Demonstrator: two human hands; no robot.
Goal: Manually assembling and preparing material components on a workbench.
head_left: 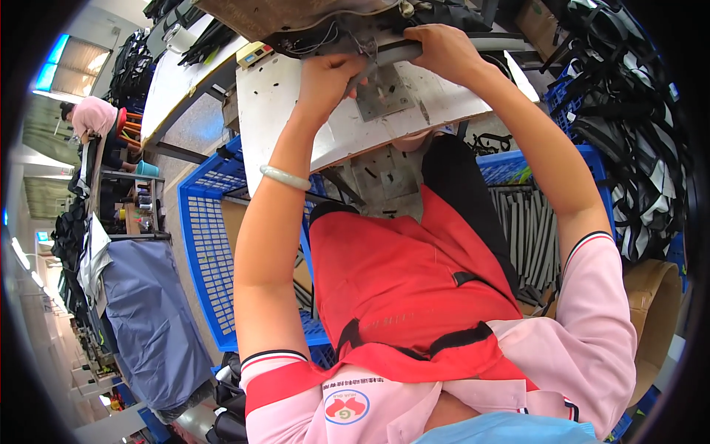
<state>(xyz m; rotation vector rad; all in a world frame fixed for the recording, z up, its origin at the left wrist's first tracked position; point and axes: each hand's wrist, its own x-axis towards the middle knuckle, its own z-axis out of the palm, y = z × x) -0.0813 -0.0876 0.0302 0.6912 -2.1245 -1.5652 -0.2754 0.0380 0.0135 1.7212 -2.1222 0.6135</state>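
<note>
A long grey strip point(394, 55) curves across the white sewing table, in front of a machine's threads and needle area. My left hand point(325, 83) pinches its near end, thumb and fingers closed around it. Farther right, my right hand point(446, 53) is closed on the same strip, with fingers bent over it. Between and below my hands lies the machine's metal plate point(384, 95) set in the tabletop. Above them the dark sewing machine head point(274, 16) hides part of the stitching spot, where loose threads hang.
Blue plastic crates stand below the table, one at the left point(211, 251) and one at the right holding several grey strips point(523, 229). Black straps point(621, 133) pile up at the right. A cardboard box point(651, 318) sits lower right. Another person point(96, 118) bends at the far left.
</note>
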